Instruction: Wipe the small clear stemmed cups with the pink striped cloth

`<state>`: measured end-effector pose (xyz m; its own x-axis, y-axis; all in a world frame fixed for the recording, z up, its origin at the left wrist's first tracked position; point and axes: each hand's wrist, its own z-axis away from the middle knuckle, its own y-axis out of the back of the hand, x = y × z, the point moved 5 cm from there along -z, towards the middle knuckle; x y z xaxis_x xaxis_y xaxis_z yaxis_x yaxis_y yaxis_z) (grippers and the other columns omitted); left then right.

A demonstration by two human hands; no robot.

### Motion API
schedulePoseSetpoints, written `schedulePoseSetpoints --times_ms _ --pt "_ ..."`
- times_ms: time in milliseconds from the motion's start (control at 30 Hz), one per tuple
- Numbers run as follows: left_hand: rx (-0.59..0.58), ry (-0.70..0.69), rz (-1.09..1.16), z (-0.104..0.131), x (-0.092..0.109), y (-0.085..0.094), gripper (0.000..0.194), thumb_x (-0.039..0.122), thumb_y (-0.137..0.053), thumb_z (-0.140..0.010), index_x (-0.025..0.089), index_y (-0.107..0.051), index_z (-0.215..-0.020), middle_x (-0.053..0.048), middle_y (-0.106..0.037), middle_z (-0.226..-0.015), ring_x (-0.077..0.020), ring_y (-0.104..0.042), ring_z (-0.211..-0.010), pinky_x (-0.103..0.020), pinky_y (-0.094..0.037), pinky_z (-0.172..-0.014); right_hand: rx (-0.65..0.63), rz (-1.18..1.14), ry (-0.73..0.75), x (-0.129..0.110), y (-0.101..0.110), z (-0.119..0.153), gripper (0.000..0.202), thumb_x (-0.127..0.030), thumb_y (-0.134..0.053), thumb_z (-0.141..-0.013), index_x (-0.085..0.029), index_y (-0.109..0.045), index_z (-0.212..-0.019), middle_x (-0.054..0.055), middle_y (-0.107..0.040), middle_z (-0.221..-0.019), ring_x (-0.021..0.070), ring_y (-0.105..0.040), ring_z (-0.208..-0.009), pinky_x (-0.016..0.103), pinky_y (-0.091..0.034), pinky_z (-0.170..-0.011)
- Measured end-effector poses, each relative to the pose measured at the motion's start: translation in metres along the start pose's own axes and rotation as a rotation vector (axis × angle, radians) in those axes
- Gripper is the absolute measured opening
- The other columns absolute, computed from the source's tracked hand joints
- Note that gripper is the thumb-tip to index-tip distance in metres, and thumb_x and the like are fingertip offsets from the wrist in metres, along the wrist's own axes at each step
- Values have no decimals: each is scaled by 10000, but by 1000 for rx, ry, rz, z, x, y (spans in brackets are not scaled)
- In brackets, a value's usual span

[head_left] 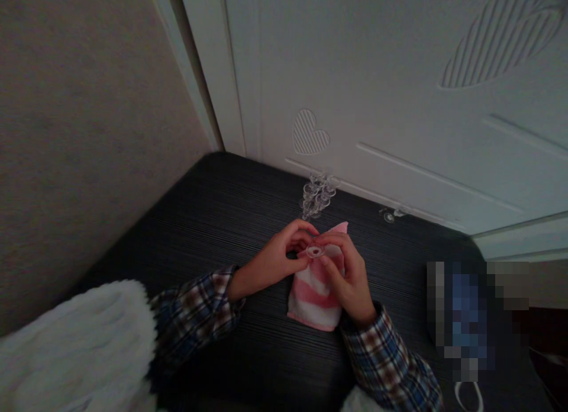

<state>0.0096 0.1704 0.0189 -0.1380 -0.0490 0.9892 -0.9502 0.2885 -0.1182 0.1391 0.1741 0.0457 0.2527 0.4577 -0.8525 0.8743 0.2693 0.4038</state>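
Observation:
A small clear disc (315,251), which looks like a suction cup, is held between my two hands. My left hand (286,248) pinches it from the left with thumb and fingers. From the right, my right hand (350,276) grips it together with a pink-and-white striped cloth (313,308). The cloth hangs or lies below the disc on the dark table, one pink corner sticking up behind my right fingers. Just beyond my hands lies a pile of similar clear suction cups (318,193). My fingertips partly cover the disc's edge.
The dark wood-grain table (190,222) meets a white panel (355,63) with raised hearts at the back and a beige wall (89,134) on the left. More clear suction cups (390,215) lie by the panel. A blurred-out object (468,317) is at the right.

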Motion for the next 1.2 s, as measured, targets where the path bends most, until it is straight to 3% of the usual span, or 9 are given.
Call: schedulePoseSetpoints --times_ms 433,700,867,1000,1100,1200 --pt "54 29 -189 -3 -5 8 171 242 -596 -747 143 -590 -887 -28 -618 -835 -135 -578 -782 -265 -462 -718 29 -22 -27 2 1 1 83 -206 -572 -790 -218 -531 -860 39 -580 -988 193 -542 -958 390 -418 -871" --pt "144 -111 -494 1 12 8 76 169 -573 -738 165 -613 -802 1 -602 -766 -115 -548 -713 -230 -438 -660 83 54 -23 0 3 0 44 -209 -558 -801 -212 -522 -825 45 -576 -987 192 -541 -955 386 -423 -858" --pt "167 -164 -589 3 18 8 107 99 -548 -732 172 -601 -791 5 -588 -782 -122 -544 -755 -240 -415 -686 88 113 -4 -2 6 0 38 -198 -552 -808 -209 -518 -796 51 -583 -1081 198 -546 -998 391 -415 -872" --pt "181 -193 -619 4 22 9 68 137 -554 -751 172 -599 -787 -6 -587 -802 -133 -545 -782 -254 -414 -713 81 129 -23 1 6 1 58 -207 -527 -825 -210 -503 -773 47 -619 -1018 195 -569 -962 389 -417 -862" --pt "180 -206 -621 4 24 9 50 176 -561 -761 174 -600 -792 -13 -593 -817 -140 -550 -800 -257 -420 -725 78 130 -20 1 4 1 18 -200 -515 -820 -212 -504 -827 45 -613 -967 190 -570 -932 379 -422 -847" --pt "173 -198 -613 5 24 8 53 209 -567 -767 178 -597 -798 -10 -601 -813 -139 -554 -793 -254 -426 -721 53 151 -2 0 2 1 146 -193 -499 -807 -212 -506 -952 41 -586 -921 183 -556 -877 349 -437 -782"
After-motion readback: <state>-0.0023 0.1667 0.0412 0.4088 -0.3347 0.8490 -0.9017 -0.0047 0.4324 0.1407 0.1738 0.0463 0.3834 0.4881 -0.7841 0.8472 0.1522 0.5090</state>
